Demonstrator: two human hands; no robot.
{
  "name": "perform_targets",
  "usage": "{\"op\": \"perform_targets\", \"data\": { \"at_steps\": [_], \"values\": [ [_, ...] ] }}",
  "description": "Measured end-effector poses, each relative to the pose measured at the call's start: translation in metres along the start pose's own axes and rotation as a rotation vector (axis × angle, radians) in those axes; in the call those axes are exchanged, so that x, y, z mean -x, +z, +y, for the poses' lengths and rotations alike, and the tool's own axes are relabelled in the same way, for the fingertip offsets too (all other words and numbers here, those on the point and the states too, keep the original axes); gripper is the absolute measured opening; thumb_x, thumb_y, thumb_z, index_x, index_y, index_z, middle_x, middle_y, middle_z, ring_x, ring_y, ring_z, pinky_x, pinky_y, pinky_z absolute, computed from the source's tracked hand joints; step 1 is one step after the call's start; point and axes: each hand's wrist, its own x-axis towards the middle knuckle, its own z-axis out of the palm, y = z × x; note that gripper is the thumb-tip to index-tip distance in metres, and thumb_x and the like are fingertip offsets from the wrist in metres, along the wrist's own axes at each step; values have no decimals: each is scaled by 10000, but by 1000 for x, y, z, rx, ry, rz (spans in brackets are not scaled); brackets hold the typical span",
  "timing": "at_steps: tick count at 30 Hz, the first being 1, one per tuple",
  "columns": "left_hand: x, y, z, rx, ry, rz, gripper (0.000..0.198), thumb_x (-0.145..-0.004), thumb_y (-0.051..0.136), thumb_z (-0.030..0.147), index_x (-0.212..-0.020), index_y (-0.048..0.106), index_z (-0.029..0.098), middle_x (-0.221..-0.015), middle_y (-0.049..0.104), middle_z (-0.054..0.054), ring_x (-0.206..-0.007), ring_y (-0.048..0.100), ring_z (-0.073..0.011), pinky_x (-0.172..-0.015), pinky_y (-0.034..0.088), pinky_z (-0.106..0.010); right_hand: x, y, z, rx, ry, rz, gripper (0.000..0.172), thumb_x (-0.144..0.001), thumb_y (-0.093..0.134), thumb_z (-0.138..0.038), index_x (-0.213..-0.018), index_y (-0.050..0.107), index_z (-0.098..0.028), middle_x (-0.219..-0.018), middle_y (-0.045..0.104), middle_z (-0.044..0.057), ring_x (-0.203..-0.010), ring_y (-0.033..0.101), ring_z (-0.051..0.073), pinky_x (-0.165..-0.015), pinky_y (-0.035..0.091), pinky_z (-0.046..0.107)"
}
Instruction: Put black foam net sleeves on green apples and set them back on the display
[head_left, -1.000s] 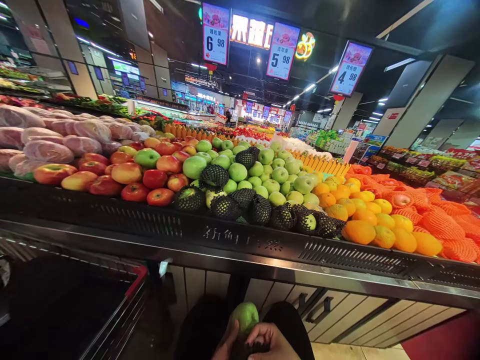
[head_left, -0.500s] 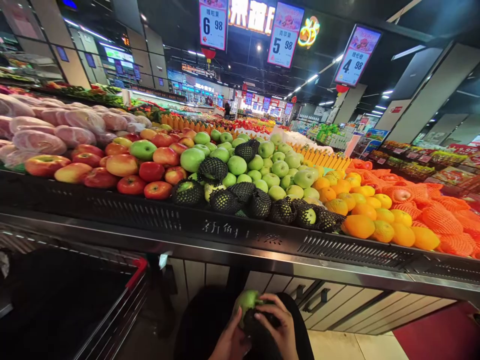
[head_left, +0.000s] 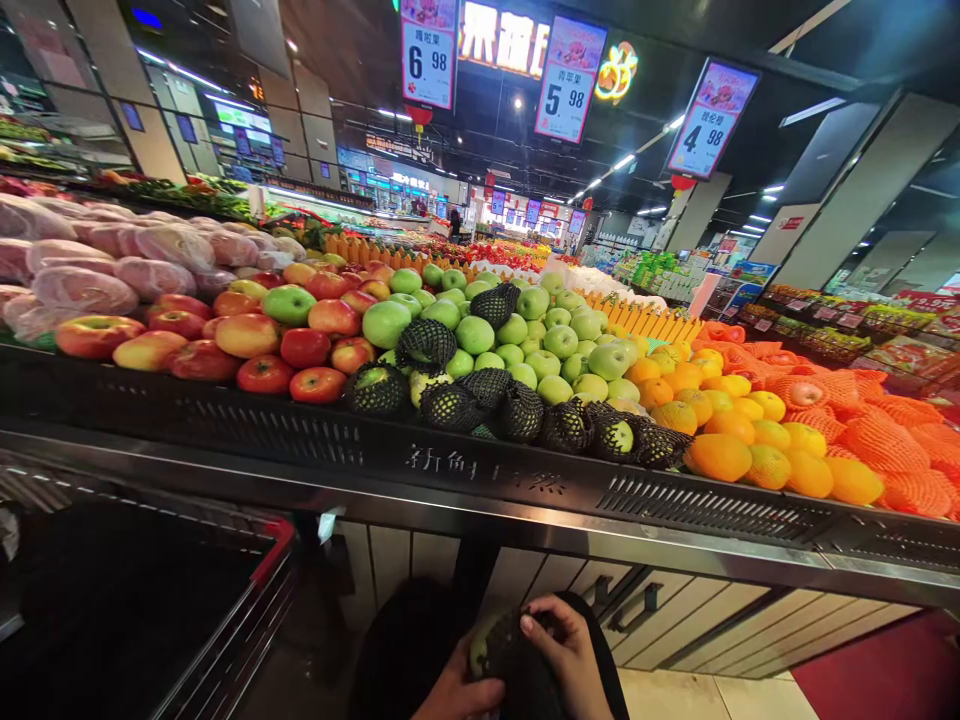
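Low in front of my lap I hold a green apple (head_left: 478, 652) between both hands. A black foam net (head_left: 519, 668) covers most of it, with green showing only along its left side. My left hand (head_left: 463, 685) is closed around the lower left of the apple, thumb across the front. My right hand (head_left: 568, 650) grips the net at the upper right, fingers bent over its edge. On the display above lie several green apples in black foam nets (head_left: 521, 410), in front of a heap of bare green apples (head_left: 559, 340).
Red apples (head_left: 266, 374) and wrapped pink fruit (head_left: 86, 287) lie left, oranges (head_left: 727, 455) and fruit in orange nets (head_left: 885, 440) right. A black rail (head_left: 465, 455) edges the display. A shopping cart (head_left: 274, 550) stands at lower left. Price signs (head_left: 571, 80) hang overhead.
The black net now covers much more of the apple; its bare green top has gone under it. My right hand has shifted slightly right, and its fingers have closed on the net.
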Motion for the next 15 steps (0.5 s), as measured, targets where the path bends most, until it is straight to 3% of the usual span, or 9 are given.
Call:
{"op": "perform_targets", "data": {
  "at_steps": [3, 6, 9, 15],
  "values": [
    [7, 1, -2, 53, -77, 4, 815, -596, 817, 622, -1284, 652, 217, -1019, 745, -135, -1012, 686, -370, -935, 527, -531, -3, -10, 1, -167, 168, -165, 459, -588, 869, -556, -725, 659, -172, -631, 525, -31, -623, 443, 107, -610, 358, 234],
    [11, 3, -3, 109, -90, 15, 780, -631, 791, 609, -1294, 644, 224, -1100, 737, -153, -1112, 660, -401, -997, 493, -562, -5, -17, 5, -226, 226, -268, 513, -519, 898, -558, -703, 616, -172, -592, 445, -61, -575, 371, 85, -578, 312, 224],
    [10, 4, -2, 99, -37, -12, 818, -618, 801, 603, -1320, 620, 225, -1178, 715, -162, -1219, 598, -425, -1062, 438, -589, -13, -17, 7, -209, 176, -252, 516, -549, 880, -575, -694, 584, -178, -602, 426, -67, -564, 337, 76, -572, 300, 222],
    [3, 2, 4, -156, 25, -85, 839, -537, 891, 488, -1264, 653, 142, -1174, 711, -176, -1269, 536, -449, -1144, 326, -612, -37, -3, 11, -126, 107, -227, 571, -549, 846, -653, -622, 535, -180, -521, 368, -85, -506, 279, 62, -515, 257, 221]
  ]
}}
